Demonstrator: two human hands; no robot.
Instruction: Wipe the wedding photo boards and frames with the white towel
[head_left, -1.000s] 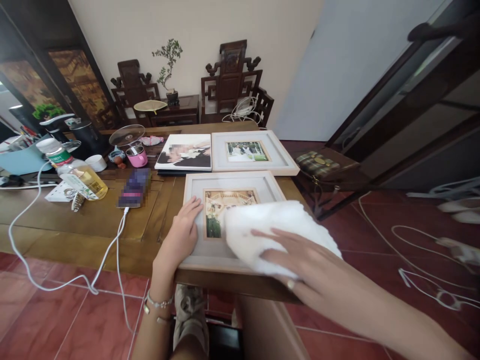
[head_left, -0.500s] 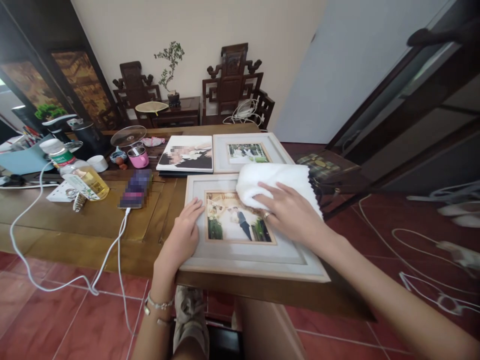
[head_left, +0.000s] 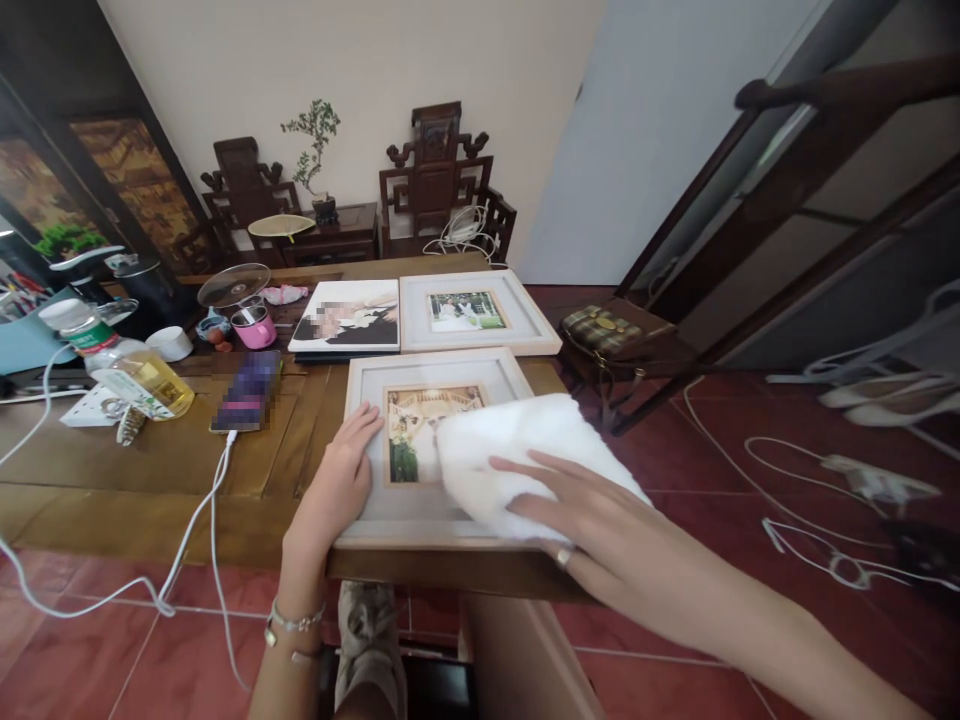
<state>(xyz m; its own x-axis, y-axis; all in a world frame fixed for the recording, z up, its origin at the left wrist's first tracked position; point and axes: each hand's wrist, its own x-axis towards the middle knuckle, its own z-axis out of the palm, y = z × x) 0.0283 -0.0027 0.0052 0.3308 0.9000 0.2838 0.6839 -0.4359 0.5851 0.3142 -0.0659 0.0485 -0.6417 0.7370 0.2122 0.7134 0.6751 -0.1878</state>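
A light-wood picture frame (head_left: 517,372) with a photo of a couple lies face up at the table's front edge. My left hand (head_left: 341,475) holds its left edge, fingers resting along the rim. On the frame's lower right, my right hand (head_left: 577,510) grips a fluffy white cloth (head_left: 517,435) and presses it down. The cloth covers the right part of the photo and the frame's lower right corner. Behind lies a second framed photo (head_left: 465,310), beside a white-edged photo panel (head_left: 349,312) stacked on something dark.
On the wooden table (head_left: 300,510) to the left are a phone (head_left: 247,392) with a white charging cable, a bottle of yellow liquid (head_left: 154,380), a pink cup (head_left: 253,328) and a round clear lid (head_left: 234,285). A plaid bag (head_left: 604,330) stands right of the table.
My right hand has moved the cloth down and towards me across the frame, uncovering its upper right corner. My left hand stays on the left edge. The view has shifted slightly right.
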